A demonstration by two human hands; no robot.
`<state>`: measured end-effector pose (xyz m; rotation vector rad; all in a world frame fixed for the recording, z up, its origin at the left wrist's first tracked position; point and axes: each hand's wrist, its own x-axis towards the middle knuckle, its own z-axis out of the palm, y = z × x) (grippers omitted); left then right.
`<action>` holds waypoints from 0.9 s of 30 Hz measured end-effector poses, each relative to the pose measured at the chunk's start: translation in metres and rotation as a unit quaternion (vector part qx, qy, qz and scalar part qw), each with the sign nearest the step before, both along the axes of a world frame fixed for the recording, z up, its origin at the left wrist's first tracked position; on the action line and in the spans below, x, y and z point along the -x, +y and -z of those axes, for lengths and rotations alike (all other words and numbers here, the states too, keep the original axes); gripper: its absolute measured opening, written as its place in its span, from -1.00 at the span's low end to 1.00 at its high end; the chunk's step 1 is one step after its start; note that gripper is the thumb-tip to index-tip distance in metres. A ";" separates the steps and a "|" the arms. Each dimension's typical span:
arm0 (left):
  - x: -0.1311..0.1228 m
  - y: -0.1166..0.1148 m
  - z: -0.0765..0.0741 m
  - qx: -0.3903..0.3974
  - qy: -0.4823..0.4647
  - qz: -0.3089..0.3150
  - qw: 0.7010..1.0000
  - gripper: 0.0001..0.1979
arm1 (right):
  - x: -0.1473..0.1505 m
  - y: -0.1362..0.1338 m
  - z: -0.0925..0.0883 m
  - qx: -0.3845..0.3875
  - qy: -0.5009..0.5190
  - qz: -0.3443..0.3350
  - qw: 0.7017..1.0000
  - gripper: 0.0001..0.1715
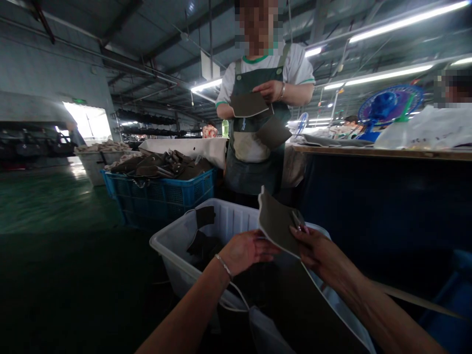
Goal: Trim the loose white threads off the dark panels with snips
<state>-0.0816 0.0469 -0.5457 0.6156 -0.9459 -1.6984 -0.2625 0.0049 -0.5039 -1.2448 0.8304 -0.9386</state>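
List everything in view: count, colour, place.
Tub: one, white, centre
Crate: one, blue, left
Cut pieces: many, dark, tub and crate
Bin: one, pale, far left
Panel: one, dark, above tub
Sheet: one, dark, below panel
Tool: one, metallic, over panel
Co-worker: one, green apron, behind tub
Co-worker's panels: at least two, dark, before apron
Bench: one, brown, right
Plastic bag: one, whitish, on bench
Large fan: one, blue, right
Strip lights: several, white, overhead
Left hand: one, silver bracelet, panel's edge
Right hand: one, holding panel
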 end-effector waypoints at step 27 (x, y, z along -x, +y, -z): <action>0.013 0.013 -0.017 0.112 -0.133 0.029 0.984 -0.63 | 0.021 -0.016 0.004 0.224 0.328 -0.186 0.899 -0.33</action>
